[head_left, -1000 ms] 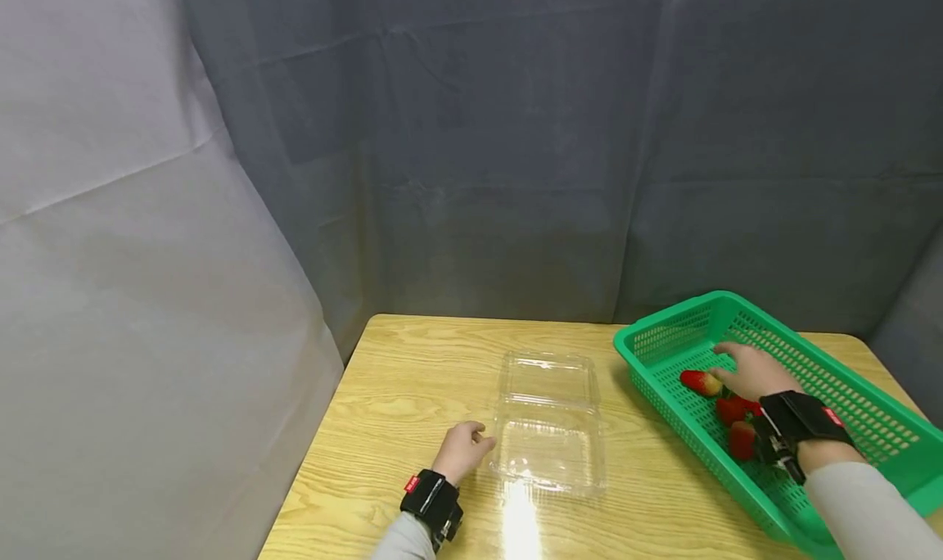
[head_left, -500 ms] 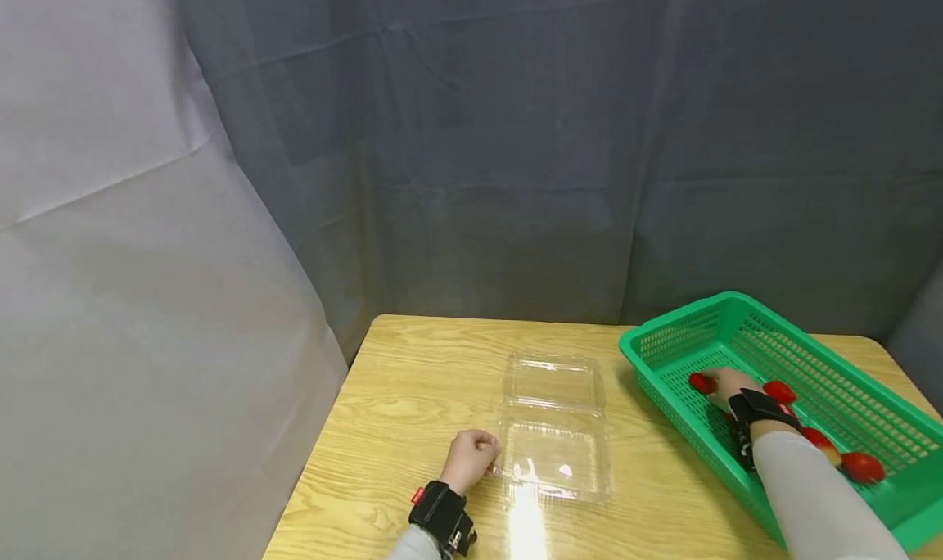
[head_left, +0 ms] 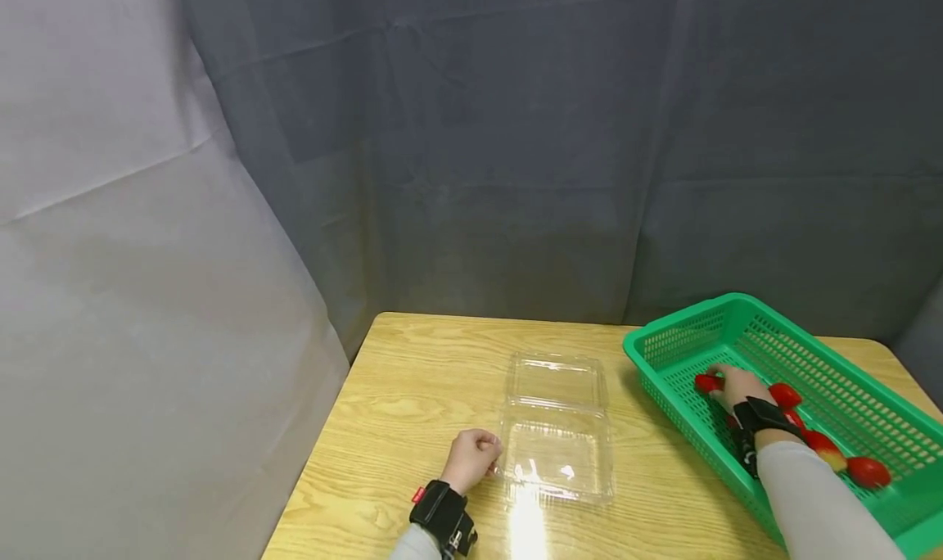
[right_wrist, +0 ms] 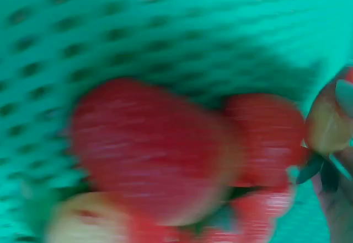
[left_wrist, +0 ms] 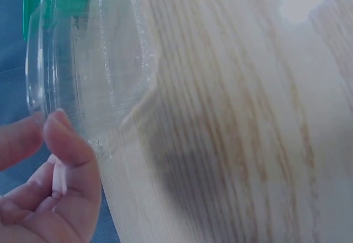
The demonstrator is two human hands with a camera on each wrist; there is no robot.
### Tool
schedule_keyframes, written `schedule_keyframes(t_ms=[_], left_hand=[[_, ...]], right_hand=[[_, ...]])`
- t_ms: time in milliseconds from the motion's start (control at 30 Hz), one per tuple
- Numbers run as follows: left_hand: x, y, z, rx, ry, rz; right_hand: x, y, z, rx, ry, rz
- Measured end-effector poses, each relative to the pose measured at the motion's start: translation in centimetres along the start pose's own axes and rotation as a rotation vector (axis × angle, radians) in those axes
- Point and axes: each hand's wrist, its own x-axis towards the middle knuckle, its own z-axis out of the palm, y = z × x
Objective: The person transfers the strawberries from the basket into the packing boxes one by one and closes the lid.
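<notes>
A clear plastic clamshell box (head_left: 556,429) lies open on the wooden table (head_left: 412,388). My left hand (head_left: 489,449) pinches the box's near left rim; the left wrist view shows thumb and finger (left_wrist: 63,138) closed on the clear edge (left_wrist: 94,88). My right hand (head_left: 720,378) reaches into the green basket (head_left: 825,363), its fingers curled over a strawberry (head_left: 706,382) near the basket's left end. In the blurred right wrist view a fingertip (right_wrist: 345,97) lies on a pale strawberry (right_wrist: 325,127), with other strawberries (right_wrist: 149,144) beside it.
More strawberries (head_left: 865,470) lie along the basket floor by my right forearm. A grey cloth backdrop (head_left: 516,175) hangs behind the table and a white sheet (head_left: 147,298) drapes on the left. The table's left edge is near my left wrist.
My right hand drew back from the basket's middle to its left end and settled on a strawberry there. My left hand closed on the box rim.
</notes>
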Motion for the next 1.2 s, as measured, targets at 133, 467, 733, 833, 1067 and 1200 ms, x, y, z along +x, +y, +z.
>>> schedule_keyframes(t_ms=[133,467,733,833,1067,1200], left_hand=[[0.1,-0.4,0.0,-0.011,-0.008,0.042],[-0.1,0.1,-0.3,-0.027,-0.018,-0.010],[0.2,-0.4,0.0,-0.046,-0.008,-0.014],[0.3,-0.4,0.0,-0.049,-0.005,-0.013],[0.4,-0.4,0.0,-0.054,-0.002,-0.009],[0.4,-0.5,0.0,-0.054,0.001,-0.011]], right_hand=[[0.8,-3.1,-2.9,0.076,0.236,-0.033],[0.2,-18.1,-4.5,0.245,0.198,-0.364],[-0.9,-23.0,3.4,0.209,-0.109,-0.663],[-1.0,-23.3,6.0,0.153,-0.217,-0.677],[-0.6,-22.6,9.3,-0.032,-0.345,-0.668],[-0.5,-22.1,10.0,-0.074,-0.359,-0.662]])
